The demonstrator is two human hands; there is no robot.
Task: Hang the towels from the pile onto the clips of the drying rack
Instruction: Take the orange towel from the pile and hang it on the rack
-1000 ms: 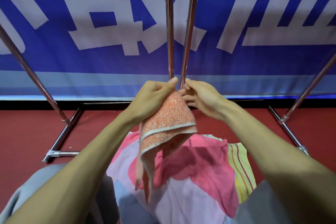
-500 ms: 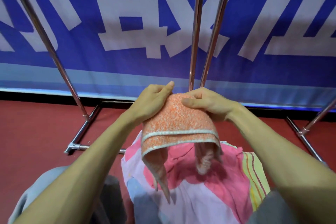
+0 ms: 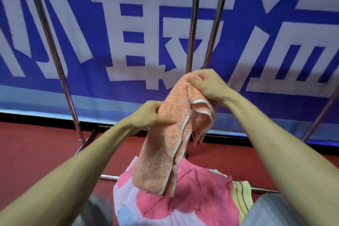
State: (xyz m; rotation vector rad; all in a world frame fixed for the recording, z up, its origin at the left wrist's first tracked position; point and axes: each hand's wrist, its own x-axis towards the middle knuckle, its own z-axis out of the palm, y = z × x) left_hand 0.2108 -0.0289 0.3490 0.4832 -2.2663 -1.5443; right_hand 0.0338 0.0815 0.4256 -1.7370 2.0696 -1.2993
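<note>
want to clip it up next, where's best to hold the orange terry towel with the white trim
Probably best: take the orange terry towel at its top end, where the right hand pinches it, coming from above. It hangs long and folded from there, while the left hand grips its middle.

We read this as an indoor hall or a staged set, not a home. Big blue banner (image 3: 165,33) with white Chinese characters covers the wall from 9 to 3 o'clock, with a black strip (image 3: 27,116) under it. Plain red floor (image 3: 36,152) at 8 o'clock. Chrome drying rack (image 3: 193,24) poles at 12 and 10 o'clock, base bars on the floor. Pile of coloured towels (image 3: 192,198) at 6 o'clock.
</note>
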